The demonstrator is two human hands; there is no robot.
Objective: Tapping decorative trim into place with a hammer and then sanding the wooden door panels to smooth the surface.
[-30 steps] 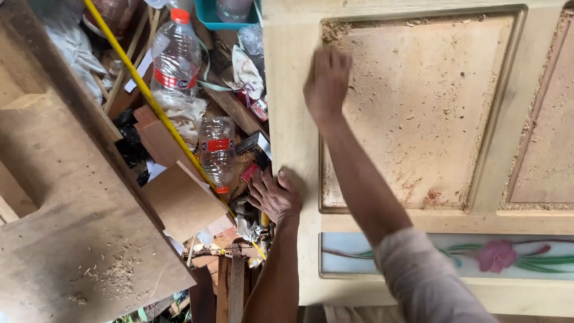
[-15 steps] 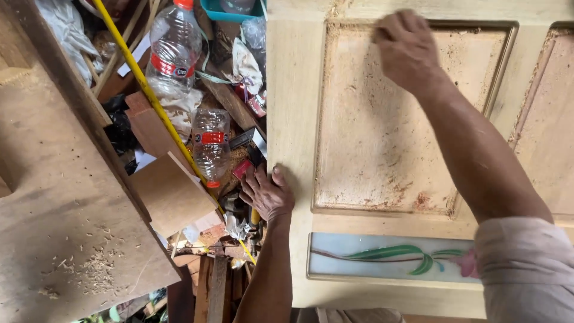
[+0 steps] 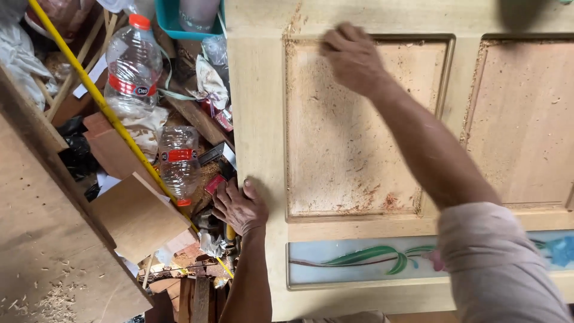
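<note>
- Item: pale unfinished wooden panelled door (image 3: 257, 107), lying flat, filling the view from 12 to 5 o'clock; a painted glass strip with green leaves (image 3: 371, 260) sits at 5 o'clock.
- Right hand (image 3: 353, 57): at 12 o'clock on the top edge of the left recessed sawdust-flecked panel (image 3: 347, 155); fingers curled together against the wood. We cannot tell whether they hold anything.
- Left hand (image 3: 239, 206): at 7 o'clock, fingers spread and pressed on the door's left edge.
- Handling note: we judge that rubbing goes best in long passes with the grain, with firm bracing at the edge.
- Adjacent: two clear plastic bottles with red labels (image 3: 133, 66), a yellow rod (image 3: 107, 110), and a tan wooden board (image 3: 42, 239) at 9 o'clock.
- Change: the right hand has swept leftward along the panel top since half a second ago; the left hand stays put.
</note>
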